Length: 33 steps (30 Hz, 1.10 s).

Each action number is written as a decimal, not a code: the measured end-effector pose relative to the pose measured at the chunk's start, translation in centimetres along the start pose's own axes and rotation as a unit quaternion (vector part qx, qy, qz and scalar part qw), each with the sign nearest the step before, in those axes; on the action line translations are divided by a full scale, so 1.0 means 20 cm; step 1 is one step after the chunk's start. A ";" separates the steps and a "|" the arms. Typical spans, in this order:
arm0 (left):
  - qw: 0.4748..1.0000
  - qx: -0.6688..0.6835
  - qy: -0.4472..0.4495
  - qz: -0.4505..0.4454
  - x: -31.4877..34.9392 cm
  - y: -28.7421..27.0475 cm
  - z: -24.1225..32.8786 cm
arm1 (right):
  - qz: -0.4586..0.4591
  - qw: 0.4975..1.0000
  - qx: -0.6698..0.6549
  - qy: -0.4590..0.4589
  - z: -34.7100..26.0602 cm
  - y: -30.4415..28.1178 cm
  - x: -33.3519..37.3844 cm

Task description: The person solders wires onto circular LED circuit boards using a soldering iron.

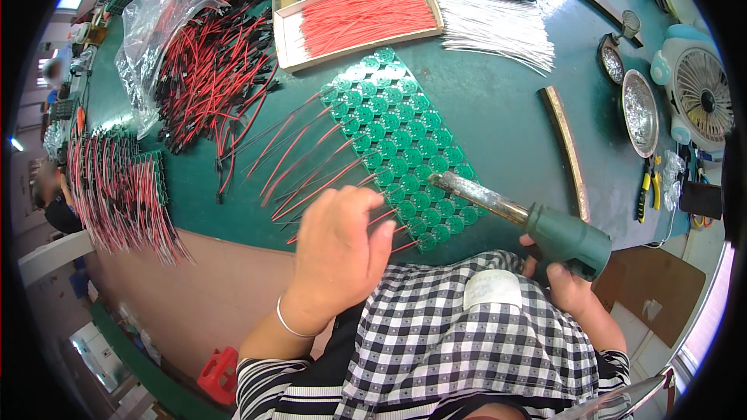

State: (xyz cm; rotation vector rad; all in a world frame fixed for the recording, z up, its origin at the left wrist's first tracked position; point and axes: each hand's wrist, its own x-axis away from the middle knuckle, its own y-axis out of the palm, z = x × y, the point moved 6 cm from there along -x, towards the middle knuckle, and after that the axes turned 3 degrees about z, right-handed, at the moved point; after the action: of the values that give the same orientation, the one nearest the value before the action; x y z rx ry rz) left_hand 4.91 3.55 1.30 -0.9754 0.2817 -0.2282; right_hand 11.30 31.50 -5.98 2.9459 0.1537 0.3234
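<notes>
A green sheet of round circuit boards (401, 140) lies on the table in front of me. Red and black wires (311, 148) fan out from its left edge. At the lower left edge my left hand (342, 241) is closed, thumb and forefinger bent around a wire beside the board; its exact grip is partly hidden. My right hand (568, 284) is wrapped round the dark green handle of a soldering iron (572, 241). The iron's metal tip points left and hovers over or touches the right part of the sheet; I cannot tell which.
Behind the sheet stands a cardboard box of red wires (366, 19), with white wires (498, 27) beside it. Loose red-and-black leads (206, 78) lie left, wired boards (124, 187) farther left. Rightward are a bar (566, 152), a metal dish (640, 113), a fan (700, 97) and cutters (647, 190).
</notes>
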 end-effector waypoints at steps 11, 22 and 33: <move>0.995 -0.023 0.075 0.067 0.04 0.13 0.01 | -0.057 0.993 0.103 -0.021 0.10 -0.05 0.04; 0.994 -0.034 0.080 0.071 0.05 0.14 0.01 | -0.080 0.969 0.231 0.027 0.18 -0.10 0.10; 0.994 -0.033 0.078 0.075 0.05 0.17 -0.01 | -0.089 0.962 0.259 -0.007 0.20 -0.10 0.08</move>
State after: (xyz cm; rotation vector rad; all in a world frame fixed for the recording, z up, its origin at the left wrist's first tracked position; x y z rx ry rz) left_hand 6.03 4.95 -1.84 -0.9982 0.5057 -0.1579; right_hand 13.49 32.97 -9.85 3.4087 0.5788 0.2672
